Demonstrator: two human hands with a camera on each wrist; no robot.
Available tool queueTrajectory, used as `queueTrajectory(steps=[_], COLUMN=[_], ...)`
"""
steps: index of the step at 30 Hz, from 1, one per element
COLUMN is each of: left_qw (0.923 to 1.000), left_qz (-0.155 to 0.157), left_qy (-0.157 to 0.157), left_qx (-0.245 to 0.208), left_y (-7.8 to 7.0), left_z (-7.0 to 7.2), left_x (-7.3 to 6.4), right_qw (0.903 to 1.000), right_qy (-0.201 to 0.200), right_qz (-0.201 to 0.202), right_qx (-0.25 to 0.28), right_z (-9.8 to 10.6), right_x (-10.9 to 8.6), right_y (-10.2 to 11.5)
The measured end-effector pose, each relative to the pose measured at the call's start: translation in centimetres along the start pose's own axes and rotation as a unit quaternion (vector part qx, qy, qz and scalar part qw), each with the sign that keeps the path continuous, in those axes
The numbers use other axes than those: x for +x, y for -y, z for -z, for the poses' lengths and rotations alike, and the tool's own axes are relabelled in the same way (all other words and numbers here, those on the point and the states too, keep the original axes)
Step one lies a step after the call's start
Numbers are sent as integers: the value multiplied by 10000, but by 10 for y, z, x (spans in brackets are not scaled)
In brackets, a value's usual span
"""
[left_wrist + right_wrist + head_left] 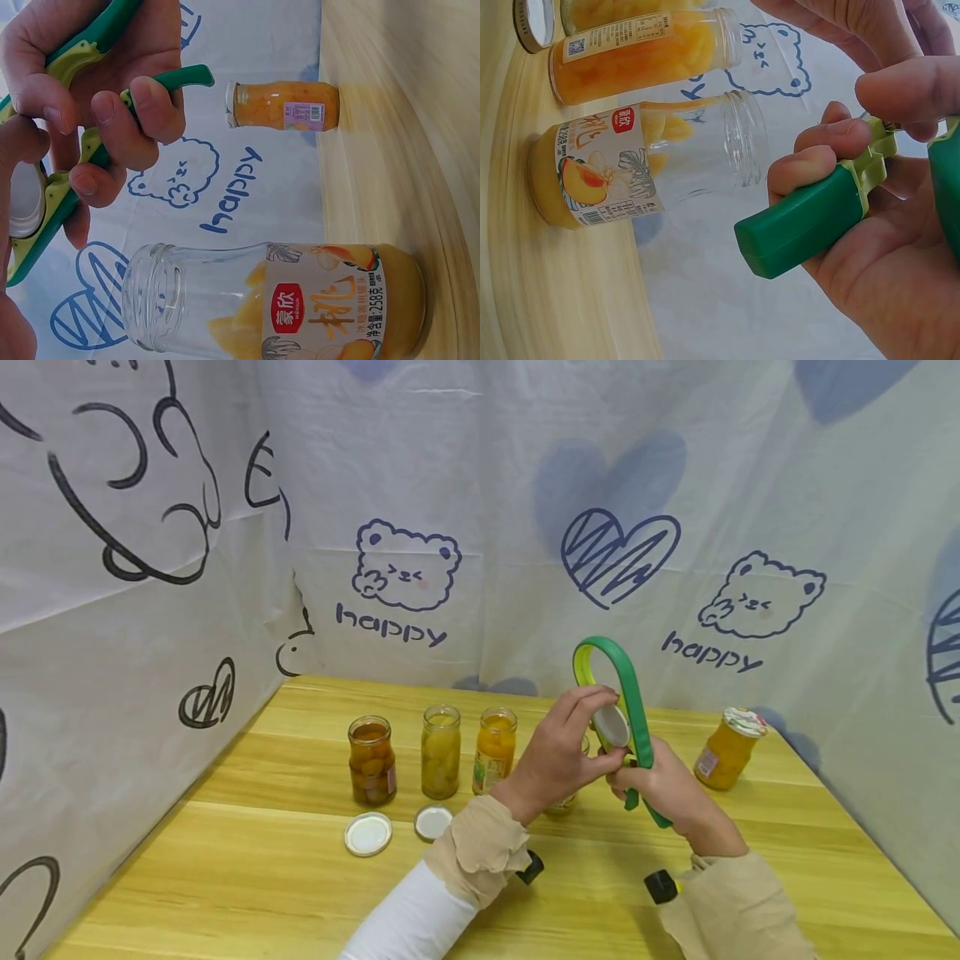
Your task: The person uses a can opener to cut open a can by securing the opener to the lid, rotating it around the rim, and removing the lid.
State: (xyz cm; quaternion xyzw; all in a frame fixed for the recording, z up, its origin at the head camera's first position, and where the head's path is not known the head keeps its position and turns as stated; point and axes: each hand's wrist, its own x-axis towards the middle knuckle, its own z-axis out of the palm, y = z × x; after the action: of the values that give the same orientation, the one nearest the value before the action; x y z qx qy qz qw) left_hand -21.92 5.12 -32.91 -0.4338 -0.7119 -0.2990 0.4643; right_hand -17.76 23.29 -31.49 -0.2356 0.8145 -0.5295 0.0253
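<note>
My right hand (663, 785) grips a green jar opener (633, 702), its fingers wrapped round the handles, as the right wrist view shows close up. The opener's broad loop stands upright above the table. Inside its frame sits a round jar lid (612, 725), white inner face showing. Thumb and fingers of my left hand (555, 747) pinch this lid at its edge. Just below and behind the hands stands a lidless glass jar of yellow peaches (322, 300), mostly hidden by my left hand in the head view.
Three more lidless jars stand to the left: dark fruit (372, 764), pale yellow fruit (440, 752) and orange fruit (495, 747). Two loose lids lie before them, one white inside (368, 833), another (433, 822) beside it. At right stands a lidded orange jar (727, 752).
</note>
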Motion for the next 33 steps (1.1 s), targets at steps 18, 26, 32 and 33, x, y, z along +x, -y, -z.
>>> queueTrajectory(steps=[18, 26, 32, 33], left_qw=[9999, 9998, 9998, 9998], left_qz=[1, 0, -21, -20], left_qy=[4, 21, 41, 47], left_qx=[147, 191, 218, 216], left_y=[-1, -1, -1, -1], left_z=[2, 4, 4, 4], left_x=[0, 1, 1, 1], right_qw=[9996, 9990, 9992, 9992], right_qy=[262, 402, 391, 385], right_qz=[88, 170, 112, 101], right_qx=[26, 81, 21, 11], right_z=[0, 0, 0, 0], right_x=[0, 1, 0, 0], right_y=[1, 0, 0, 0])
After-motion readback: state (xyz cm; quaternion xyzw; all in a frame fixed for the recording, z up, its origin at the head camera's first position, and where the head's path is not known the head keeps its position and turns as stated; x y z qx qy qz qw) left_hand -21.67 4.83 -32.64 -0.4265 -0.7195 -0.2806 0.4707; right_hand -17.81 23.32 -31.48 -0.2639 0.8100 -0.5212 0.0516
